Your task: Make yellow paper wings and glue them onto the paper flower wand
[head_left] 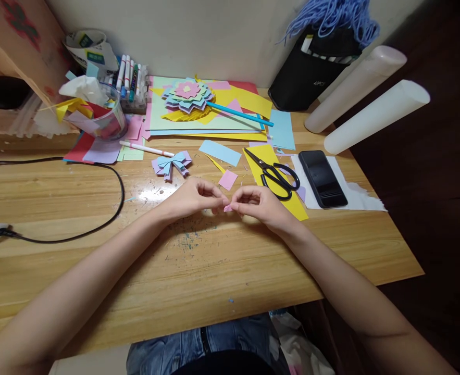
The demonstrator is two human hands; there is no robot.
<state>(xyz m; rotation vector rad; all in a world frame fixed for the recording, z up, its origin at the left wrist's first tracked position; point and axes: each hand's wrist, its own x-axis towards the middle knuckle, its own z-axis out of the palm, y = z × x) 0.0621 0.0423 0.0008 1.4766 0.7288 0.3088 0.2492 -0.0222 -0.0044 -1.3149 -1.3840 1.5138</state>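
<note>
My left hand [200, 197] and my right hand [259, 205] meet over the middle of the desk, thumbs and fingers pinched. Between the fingertips is a small piece of pink paper [228, 208], mostly covered by the fingers. Just beyond lies a pink paper square [228, 179] beside a light blue paper strip [220, 152]. To the left sits a folded blue and purple paper bow [172, 165]. Black-handled scissors [275, 174] rest on a yellow sheet [298, 208] to the right of my right hand.
A paper flower [188, 94] on a blue stick lies on stacked coloured sheets [210, 127]. A phone [323, 179] sits at right, near two white rolls [378, 117]. A tub of paper scraps [112, 122], markers [130, 78] and a black cable [122, 192] occupy the left.
</note>
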